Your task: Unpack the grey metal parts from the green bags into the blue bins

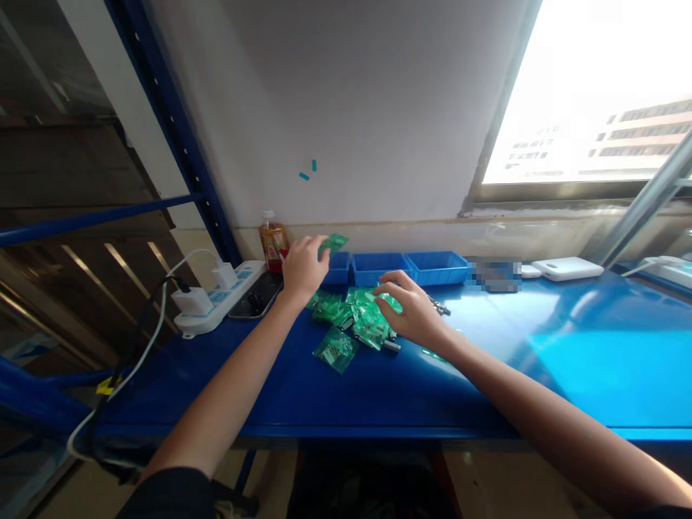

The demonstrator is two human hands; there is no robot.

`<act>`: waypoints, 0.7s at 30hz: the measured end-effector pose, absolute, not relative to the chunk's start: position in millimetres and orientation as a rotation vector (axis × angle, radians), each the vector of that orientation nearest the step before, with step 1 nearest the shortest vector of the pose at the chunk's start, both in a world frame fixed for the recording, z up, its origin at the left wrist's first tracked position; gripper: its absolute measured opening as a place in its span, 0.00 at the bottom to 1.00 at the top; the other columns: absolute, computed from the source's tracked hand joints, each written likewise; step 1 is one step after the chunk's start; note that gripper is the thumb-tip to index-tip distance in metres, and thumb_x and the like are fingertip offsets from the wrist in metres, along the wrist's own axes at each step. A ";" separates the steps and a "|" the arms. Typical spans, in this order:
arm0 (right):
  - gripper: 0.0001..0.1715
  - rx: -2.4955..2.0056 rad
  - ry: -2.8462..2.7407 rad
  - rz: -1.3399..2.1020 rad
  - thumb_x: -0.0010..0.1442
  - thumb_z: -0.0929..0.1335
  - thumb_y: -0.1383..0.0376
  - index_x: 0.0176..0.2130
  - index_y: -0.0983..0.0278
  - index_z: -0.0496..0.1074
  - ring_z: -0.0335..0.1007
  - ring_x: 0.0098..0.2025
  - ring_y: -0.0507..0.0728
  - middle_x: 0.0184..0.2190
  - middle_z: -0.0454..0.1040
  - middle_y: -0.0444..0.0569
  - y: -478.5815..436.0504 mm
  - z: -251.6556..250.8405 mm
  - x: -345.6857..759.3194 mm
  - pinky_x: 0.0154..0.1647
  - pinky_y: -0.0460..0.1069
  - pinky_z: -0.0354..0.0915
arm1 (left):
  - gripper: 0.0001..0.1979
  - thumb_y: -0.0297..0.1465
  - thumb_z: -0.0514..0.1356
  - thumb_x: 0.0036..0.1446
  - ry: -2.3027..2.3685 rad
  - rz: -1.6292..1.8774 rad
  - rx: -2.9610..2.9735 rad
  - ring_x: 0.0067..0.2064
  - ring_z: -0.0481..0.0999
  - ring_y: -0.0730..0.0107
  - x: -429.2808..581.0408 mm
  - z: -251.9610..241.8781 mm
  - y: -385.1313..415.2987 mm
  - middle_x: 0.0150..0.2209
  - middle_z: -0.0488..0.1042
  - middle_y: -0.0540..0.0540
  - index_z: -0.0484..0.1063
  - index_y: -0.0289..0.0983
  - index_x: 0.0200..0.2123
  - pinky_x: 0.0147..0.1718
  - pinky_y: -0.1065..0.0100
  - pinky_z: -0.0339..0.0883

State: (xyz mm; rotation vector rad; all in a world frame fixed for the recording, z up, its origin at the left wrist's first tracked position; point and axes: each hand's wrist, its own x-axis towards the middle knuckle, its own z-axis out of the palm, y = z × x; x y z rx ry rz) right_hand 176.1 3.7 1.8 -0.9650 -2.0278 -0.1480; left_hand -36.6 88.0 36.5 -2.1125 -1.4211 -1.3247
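Note:
My left hand (306,268) is raised near the left blue bin (339,268), its fingers closed on a small green plastic bag (336,243). Over the right side of a heap of green plastic bags (367,317) hovers my right hand (409,306), fingers curved and apart with nothing seen between them. One green bag with small metal-looking parts inside (336,350) lies flat in front of the heap. A small grey piece (392,346) rests at the heap's front edge. More small parts (440,307) show partly behind my right hand.
Two more blue bins (381,269) (437,268) stand along the wall. At left are a power strip (219,299) with plugs, a phone (256,295) and a bottle of orange liquid (272,241). A white box (569,269) sits at back right on the blue table (378,404).

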 end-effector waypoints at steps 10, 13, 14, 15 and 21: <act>0.09 -1.033 -2.127 -0.100 0.62 0.64 0.64 0.39 0.63 0.72 0.67 0.42 0.59 0.38 0.69 0.53 2.4 5.9 186.0 0.42 0.53 0.65 | 0.21 0.48 0.57 0.52 -2.020 -0.242 -2.499 0.45 0.76 0.50 -85.4 1.6 112.4 0.45 0.77 0.41 0.76 0.42 0.42 0.41 0.60 0.67; 0.09 -1.062 -2.187 -0.083 0.62 0.64 0.65 0.40 0.63 0.73 0.67 0.41 0.59 0.38 0.70 0.52 0.4 4.4 186.8 0.42 0.53 0.65 | 0.29 0.52 0.59 0.46 -2.033 -0.176 -2.494 0.48 0.74 0.44 -87.4 -1.0 116.8 0.48 0.76 0.36 0.74 0.39 0.47 0.41 0.59 0.67; 0.09 -1.068 -2.204 -0.083 0.62 0.64 0.65 0.40 0.63 0.73 0.66 0.41 0.59 0.38 0.70 0.52 -0.4 4.1 186.7 0.42 0.53 0.65 | 0.31 0.52 0.59 0.46 -2.035 -0.167 -2.487 0.49 0.74 0.44 -87.4 -1.7 118.0 0.49 0.75 0.35 0.72 0.40 0.50 0.42 0.58 0.67; 0.09 -1.073 -2.220 -0.083 0.62 0.64 0.64 0.41 0.63 0.73 0.66 0.42 0.59 0.38 0.71 0.52 -1.3 4.0 186.5 0.42 0.53 0.65 | 0.32 0.52 0.59 0.46 -2.038 -0.165 -2.482 0.49 0.73 0.44 -87.4 -2.6 119.0 0.49 0.75 0.36 0.70 0.41 0.52 0.42 0.58 0.66; 0.09 -1.069 -2.287 -0.077 0.62 0.64 0.65 0.41 0.63 0.73 0.67 0.41 0.59 0.37 0.71 0.52 -2.9 5.3 185.3 0.41 0.53 0.65 | 0.29 0.40 0.62 0.47 -2.082 -0.404 -2.519 0.41 0.77 0.55 -87.0 -4.8 120.3 0.44 0.77 0.43 0.65 0.43 0.55 0.36 0.64 0.67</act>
